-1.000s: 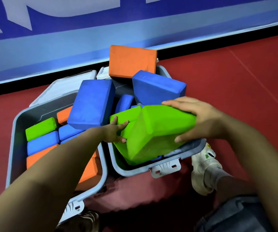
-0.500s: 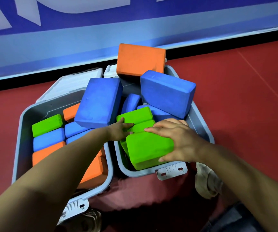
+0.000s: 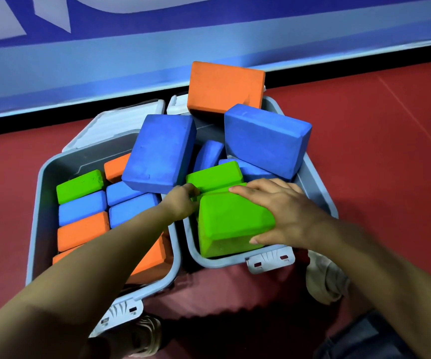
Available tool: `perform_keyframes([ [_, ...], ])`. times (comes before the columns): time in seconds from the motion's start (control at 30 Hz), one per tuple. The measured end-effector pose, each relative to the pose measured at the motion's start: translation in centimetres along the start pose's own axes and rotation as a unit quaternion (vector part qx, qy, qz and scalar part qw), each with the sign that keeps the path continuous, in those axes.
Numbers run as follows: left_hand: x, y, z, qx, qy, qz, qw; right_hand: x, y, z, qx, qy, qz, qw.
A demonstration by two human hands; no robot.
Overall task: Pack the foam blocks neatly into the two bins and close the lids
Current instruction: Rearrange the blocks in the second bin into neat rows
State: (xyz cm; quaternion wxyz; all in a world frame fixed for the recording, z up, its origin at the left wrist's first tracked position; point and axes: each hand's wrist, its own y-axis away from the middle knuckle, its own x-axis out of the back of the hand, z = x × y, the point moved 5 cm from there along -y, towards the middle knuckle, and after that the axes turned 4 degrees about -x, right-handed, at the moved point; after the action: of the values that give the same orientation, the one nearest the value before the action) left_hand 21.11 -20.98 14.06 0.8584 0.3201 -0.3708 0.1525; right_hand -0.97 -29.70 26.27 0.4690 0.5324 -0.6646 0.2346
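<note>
Green foam block (image 3: pixel 231 224), matte and wedge-looking, has sunk deeper into our right bin (image 3: pixel 318 187) at 6 o'clock; our right hand (image 3: pixel 284 211) grips it, left hand (image 3: pixel 180 203) pinches its 9 o'clock edge.

Two grey bins side by side on red floor (image 3: pixel 390 151), lids open. Right hand (image 3: pixel 284 211) gripping green block (image 3: pixel 230 224) in right bin (image 3: pixel 320 193); left hand (image 3: pixel 180 200) touching its far edge. Left bin (image 3: pixel 40 203) neatly packed.
</note>
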Motion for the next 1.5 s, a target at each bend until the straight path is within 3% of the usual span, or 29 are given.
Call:
perform_keyframes([
  [0.07, -0.4, 0.0, 0.5, -0.046, -0.097, -0.061, 0.992, -0.1, 0.3, -0.8, -0.003, 0.06, -0.01, 0.998],
  [0.13, -0.9, 0.0, 0.7, -0.062, -0.122, -0.092, 0.986, -0.2, 0.5, -0.8, -0.011, 0.085, -0.016, 0.996],
  [0.3, -1.9, 0.1, 0.4, -0.085, -0.132, -0.074, 0.985, -1.4, 0.0, -0.4, -0.006, 0.039, -0.007, 0.999],
  [0.43, -1.9, -0.1, 0.6, -0.096, -0.174, -0.047, 0.979, -2.2, -0.1, -1.1, 0.014, 0.089, -0.023, 0.996],
  [0.57, -1.7, -0.6, 0.8, -0.091, -0.157, -0.053, 0.982, -1.4, 0.4, -0.4, 0.013, 0.072, -0.111, 0.991],
  [0.67, -1.3, -1.0, 0.8, -0.07, -0.137, -0.048, 0.987, -1.4, 1.0, 0.0, 0.015, 0.037, -0.135, 0.99],
  [1.33, -1.1, -1.3, 1.7, -0.048, -0.122, -0.095, 0.987, -0.9, 1.7, 0.6, 0.037, -0.026, -0.085, 0.995],
  [1.5, 1.0, -1.4, 3.6, -0.045, 0.012, -0.105, 0.993, 0.2, 2.4, 1.3, 0.058, -0.075, -0.026, 0.995],
])
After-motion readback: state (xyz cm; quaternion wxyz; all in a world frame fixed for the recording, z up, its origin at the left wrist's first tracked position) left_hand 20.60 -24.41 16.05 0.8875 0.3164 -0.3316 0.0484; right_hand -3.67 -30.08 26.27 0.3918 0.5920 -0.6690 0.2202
